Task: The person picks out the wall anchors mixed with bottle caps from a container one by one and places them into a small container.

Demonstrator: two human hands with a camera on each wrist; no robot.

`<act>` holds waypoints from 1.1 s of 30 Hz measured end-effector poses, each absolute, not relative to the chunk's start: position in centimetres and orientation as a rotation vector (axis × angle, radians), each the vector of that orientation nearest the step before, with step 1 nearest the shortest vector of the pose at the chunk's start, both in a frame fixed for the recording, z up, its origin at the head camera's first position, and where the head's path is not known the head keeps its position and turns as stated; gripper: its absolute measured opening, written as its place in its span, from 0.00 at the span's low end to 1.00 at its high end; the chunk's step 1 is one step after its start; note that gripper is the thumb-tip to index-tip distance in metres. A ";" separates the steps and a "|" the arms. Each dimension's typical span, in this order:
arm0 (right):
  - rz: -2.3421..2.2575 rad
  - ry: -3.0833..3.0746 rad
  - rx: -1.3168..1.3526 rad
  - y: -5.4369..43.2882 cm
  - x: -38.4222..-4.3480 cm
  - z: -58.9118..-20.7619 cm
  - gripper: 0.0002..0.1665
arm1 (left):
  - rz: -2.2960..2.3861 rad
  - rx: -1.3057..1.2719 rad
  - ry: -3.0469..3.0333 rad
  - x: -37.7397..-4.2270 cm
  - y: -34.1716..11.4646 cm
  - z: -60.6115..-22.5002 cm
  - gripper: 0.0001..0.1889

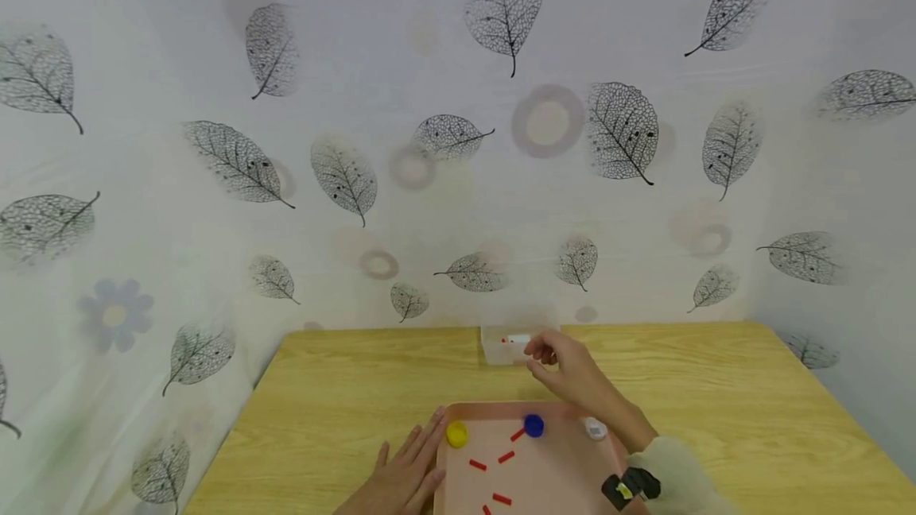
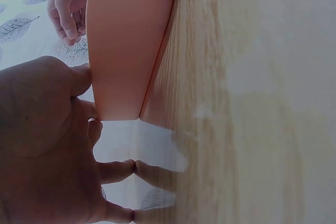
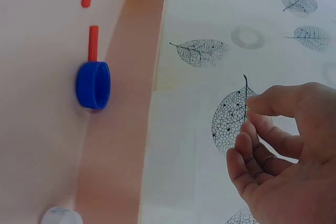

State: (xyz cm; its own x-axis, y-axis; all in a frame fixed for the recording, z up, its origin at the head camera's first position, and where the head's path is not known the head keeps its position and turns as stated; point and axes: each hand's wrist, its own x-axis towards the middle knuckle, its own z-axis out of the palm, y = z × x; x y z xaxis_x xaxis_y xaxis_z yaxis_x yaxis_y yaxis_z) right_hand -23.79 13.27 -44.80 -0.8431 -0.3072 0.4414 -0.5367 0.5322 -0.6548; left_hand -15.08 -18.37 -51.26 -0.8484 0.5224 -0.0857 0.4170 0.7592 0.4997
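My right hand [image 1: 565, 368] is raised over the far side of a pink tray [image 1: 572, 483], beside a small translucent box [image 1: 497, 354]. Its fingers are loosely bent, with a gap at the thumb, and nothing shows between them in the right wrist view. My left hand [image 1: 404, 471] rests against the tray's left wall, fingers extended along it; in the left wrist view the thumb touches the pink wall [image 2: 126, 40]. Along the tray's far side lie a yellow cap [image 1: 456, 434], a blue cap [image 1: 533, 425] and a white cap [image 1: 595, 428].
Several short red sticks [image 1: 502, 499] are scattered across the tray floor. Inside the translucent box is a white piece [image 1: 518, 338] with red beside it. The wooden table [image 1: 343, 388] ends at a leaf-patterned sheet [image 1: 458, 205] behind and at both sides.
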 end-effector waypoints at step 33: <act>1.000 -2.617 1.068 12.4 -21.0 -49.6 0.09 | 0.766 0.839 2.785 -15.4 -18.5 -52.1 0.33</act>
